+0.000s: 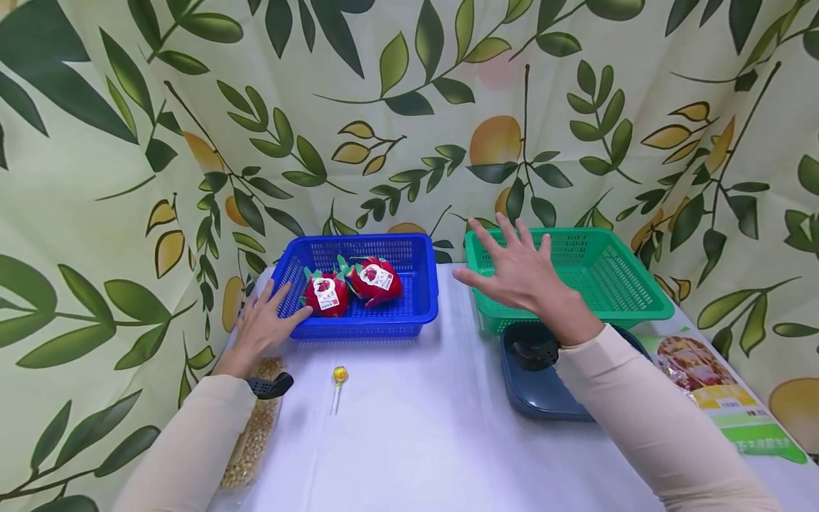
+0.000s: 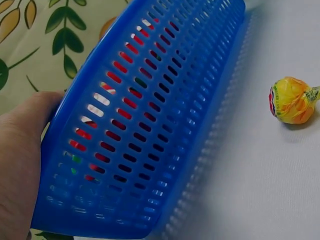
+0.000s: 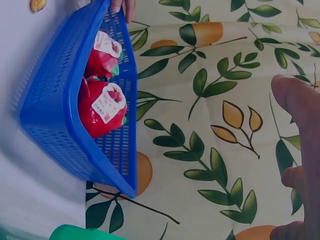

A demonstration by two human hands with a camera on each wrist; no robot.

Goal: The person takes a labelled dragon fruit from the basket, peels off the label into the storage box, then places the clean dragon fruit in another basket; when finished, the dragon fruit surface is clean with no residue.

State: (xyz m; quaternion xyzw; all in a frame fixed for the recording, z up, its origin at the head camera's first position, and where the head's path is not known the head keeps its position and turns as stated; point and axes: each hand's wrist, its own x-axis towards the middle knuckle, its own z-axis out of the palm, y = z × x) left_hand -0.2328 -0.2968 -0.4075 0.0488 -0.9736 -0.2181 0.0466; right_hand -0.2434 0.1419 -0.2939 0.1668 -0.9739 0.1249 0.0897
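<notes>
A blue basket (image 1: 365,328) with slotted sides stands at the left of the table. Inside lie two red dragon fruits, one on the left (image 1: 326,294) and one on the right (image 1: 376,280), both with green tips and white labels. My left hand (image 1: 264,326) rests at the basket's left end, fingers spread along the rim and thumb over the front corner. In the left wrist view, the basket wall hides part of this hand. Palm down, my right hand (image 1: 515,274) hovers over the left side of a green basket (image 1: 640,302), fingers spread and holding nothing.
A yellow-wrapped lollipop (image 1: 340,375) lies in front of the blue basket. Under my left forearm is a clear bag of beige beans (image 1: 252,441). A dark blue tray (image 1: 544,398) and a printed packet (image 1: 729,398) sit at the right. Leaf-patterned cloth (image 1: 409,121) hangs behind.
</notes>
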